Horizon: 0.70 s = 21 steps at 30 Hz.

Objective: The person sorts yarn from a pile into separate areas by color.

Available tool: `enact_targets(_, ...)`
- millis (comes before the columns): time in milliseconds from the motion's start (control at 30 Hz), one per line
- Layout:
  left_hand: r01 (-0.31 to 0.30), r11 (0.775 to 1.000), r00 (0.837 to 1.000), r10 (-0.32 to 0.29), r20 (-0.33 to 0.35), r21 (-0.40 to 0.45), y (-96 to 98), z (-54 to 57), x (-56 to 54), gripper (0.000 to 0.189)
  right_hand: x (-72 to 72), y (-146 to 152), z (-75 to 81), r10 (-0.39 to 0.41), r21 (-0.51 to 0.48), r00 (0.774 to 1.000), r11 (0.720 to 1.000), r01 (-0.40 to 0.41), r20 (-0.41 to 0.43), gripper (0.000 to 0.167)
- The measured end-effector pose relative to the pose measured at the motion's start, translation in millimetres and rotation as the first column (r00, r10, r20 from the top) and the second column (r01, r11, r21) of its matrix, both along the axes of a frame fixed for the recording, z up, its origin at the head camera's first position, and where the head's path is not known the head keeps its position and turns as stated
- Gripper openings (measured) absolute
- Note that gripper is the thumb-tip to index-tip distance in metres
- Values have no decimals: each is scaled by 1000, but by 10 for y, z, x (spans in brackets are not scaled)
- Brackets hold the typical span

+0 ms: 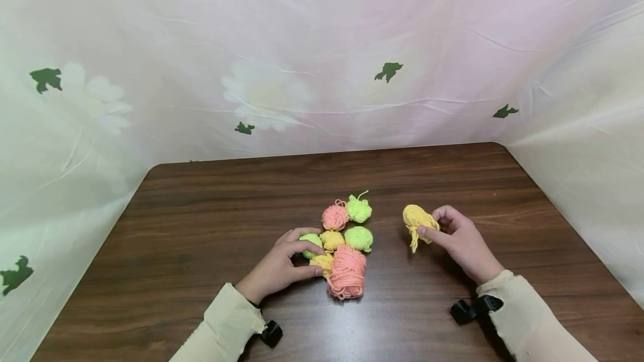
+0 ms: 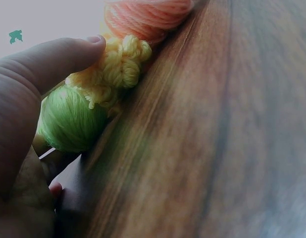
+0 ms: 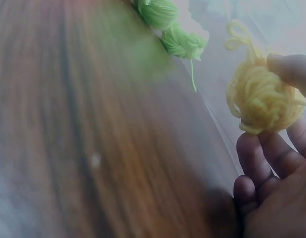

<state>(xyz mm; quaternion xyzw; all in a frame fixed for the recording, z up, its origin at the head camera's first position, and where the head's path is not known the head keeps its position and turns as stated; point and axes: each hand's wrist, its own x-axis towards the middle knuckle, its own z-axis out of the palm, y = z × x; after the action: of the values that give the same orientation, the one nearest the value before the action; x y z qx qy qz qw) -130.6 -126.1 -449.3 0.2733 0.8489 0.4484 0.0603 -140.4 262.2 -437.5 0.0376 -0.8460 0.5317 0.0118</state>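
There are three yellow skeins (image 1: 417, 217), three green skeins (image 1: 358, 238), two pink skeins (image 1: 347, 274).

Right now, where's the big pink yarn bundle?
In the head view, the big pink bundle lies right of the left hand, on the near side of a green ball.

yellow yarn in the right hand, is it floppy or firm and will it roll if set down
The yellow yarn bundle is likely soft and squashy, as it looks loosely wound. Loose strands hang from it, so it may trail or unravel when carried. Its lumpy, oblong shape suggests it would hardly roll.
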Motion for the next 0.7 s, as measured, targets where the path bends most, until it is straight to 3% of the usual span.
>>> enact_targets(433,-3,1000,1000,3,-5,-2,6,3,-1,23,-30,66,-19,-8,-35,1000,999,8,-11,32)
enact_targets(700,0,1000,1000,0,1,3,7,10,3,23,-29,81,-1,-38,11,999,999,38,-12,34)
